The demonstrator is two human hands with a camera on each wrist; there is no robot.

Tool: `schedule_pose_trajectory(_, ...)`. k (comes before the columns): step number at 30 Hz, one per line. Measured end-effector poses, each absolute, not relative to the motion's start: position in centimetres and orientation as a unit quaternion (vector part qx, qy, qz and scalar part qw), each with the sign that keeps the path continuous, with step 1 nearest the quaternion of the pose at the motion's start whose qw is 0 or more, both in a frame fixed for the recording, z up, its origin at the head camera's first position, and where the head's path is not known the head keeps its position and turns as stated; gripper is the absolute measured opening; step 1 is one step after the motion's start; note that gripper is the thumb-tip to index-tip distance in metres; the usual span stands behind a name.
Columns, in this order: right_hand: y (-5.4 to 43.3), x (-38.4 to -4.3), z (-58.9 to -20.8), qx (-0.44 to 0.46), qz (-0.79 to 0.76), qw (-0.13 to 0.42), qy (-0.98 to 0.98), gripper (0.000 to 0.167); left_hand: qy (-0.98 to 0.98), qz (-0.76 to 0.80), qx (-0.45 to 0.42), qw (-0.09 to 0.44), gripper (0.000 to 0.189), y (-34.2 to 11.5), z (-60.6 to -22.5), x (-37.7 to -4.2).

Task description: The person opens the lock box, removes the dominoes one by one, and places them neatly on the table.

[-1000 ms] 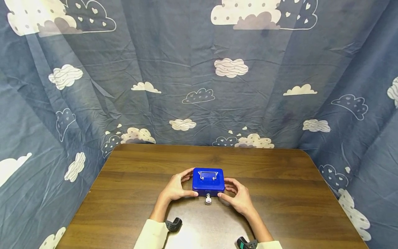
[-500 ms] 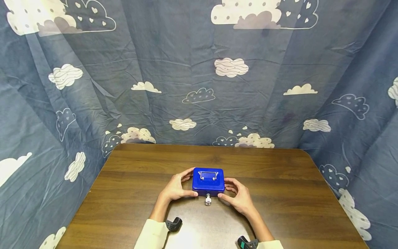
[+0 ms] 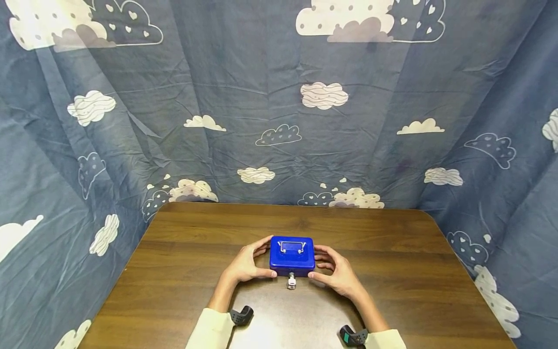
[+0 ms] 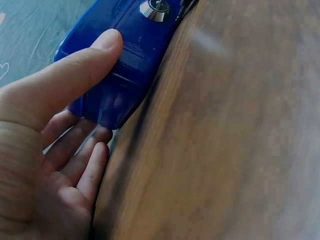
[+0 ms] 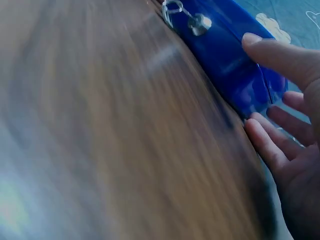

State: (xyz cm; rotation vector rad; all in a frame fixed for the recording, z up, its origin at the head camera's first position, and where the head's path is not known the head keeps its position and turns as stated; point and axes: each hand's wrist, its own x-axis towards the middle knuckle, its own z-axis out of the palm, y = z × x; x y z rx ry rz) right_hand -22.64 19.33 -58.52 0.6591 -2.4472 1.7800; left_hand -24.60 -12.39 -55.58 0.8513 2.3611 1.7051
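A blue metal cash box (image 3: 292, 267) sits on the wooden table with its lid down and a wire handle (image 3: 291, 246) on top. A key with a tag (image 3: 291, 282) hangs from its front lock, which the left wrist view shows as a round silver cylinder (image 4: 155, 10). My left hand (image 3: 245, 264) holds the box's left end, thumb on the front and fingers along the side. On the right end is my right hand (image 3: 341, 277), its thumb at the front corner and its fingers curved beside the side wall. The box hides part of the left fingertips.
The brown wooden table (image 3: 196, 228) has rounded far corners. Behind it and at both sides hangs a blue-grey curtain (image 3: 244, 97) printed with clouds. Each wrist wears a black strap device, the left one (image 3: 241, 316) and the right one (image 3: 353, 335).
My right hand and wrist have shifted slightly to the right, its thumb sliding outward toward the front corner. The cash box and my left hand have hardly moved.
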Motion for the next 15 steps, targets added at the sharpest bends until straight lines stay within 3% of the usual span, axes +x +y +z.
schedule_pose_trajectory(7, 19.9, -23.2, -57.5, 0.255, 0.544, 0.028, -0.799, 0.082, 0.787, 0.547, 0.281, 0.048, 0.105, -13.0, -57.7, -25.6)
schedule_pose_trajectory(15, 20.9, -24.2, -56.5, 0.304, 0.453, 0.048, -0.837, 0.087, 0.798, 0.518, 0.307, 0.018, 0.104, -13.6, -57.1, -25.7)
